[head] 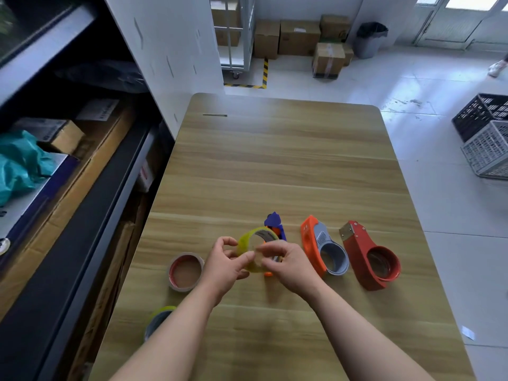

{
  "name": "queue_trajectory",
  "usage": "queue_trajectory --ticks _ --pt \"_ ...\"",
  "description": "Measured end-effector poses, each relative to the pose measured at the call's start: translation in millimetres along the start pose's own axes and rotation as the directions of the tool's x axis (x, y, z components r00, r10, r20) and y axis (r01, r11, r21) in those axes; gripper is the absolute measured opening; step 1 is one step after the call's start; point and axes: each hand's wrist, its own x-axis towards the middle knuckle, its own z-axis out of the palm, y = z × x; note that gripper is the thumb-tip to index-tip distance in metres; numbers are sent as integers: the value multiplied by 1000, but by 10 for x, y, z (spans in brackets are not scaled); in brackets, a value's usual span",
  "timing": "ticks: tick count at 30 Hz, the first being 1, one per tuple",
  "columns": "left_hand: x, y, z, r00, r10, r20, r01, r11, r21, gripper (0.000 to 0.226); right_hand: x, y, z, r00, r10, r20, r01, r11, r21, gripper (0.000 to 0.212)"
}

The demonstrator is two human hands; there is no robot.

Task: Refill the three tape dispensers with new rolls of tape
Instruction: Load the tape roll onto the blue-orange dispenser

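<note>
My left hand (226, 264) and my right hand (286, 264) both hold a yellowish clear tape roll (251, 239) above the wooden table (275, 160); fingers of each hand pinch its rim. Right behind the roll lies a blue and orange tape dispenser (275, 222), partly hidden. To its right lie an orange and grey dispenser (321, 247) and a red dispenser (369, 257). A roll with a red-brown core (185, 272) lies flat left of my hands. Another yellowish roll (159, 321) sits near the table's left edge, partly under my left forearm.
A thin dark pen-like stick (215, 115) lies at the table's far left. Shelving with cardboard boxes (68, 160) runs along the left. Plastic crates (486, 138) stand on the floor to the right, cartons (299, 37) and a bin (369, 39) at the back.
</note>
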Motion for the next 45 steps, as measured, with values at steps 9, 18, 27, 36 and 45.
queue_trajectory --ticks 9,18,27,36,45 --pt "69 -45 -223 988 -36 153 17 992 124 34 50 166 -56 977 208 47 -210 977 32 35" --pt "316 -300 -155 989 -141 53 134 984 116 49 230 422 -117 903 401 -153 -423 893 -154 54" --pt "568 -328 -13 973 -220 73 209 969 134 44 448 607 -15 913 399 -80 -405 910 -83 28" --pt "504 -245 -51 909 -349 229 374 924 -79 29 284 561 -160 886 442 139 -452 759 469 26" --pt "334 -162 -139 871 -271 410 397 881 -259 43 126 488 -247 869 419 263 -464 503 729 36"
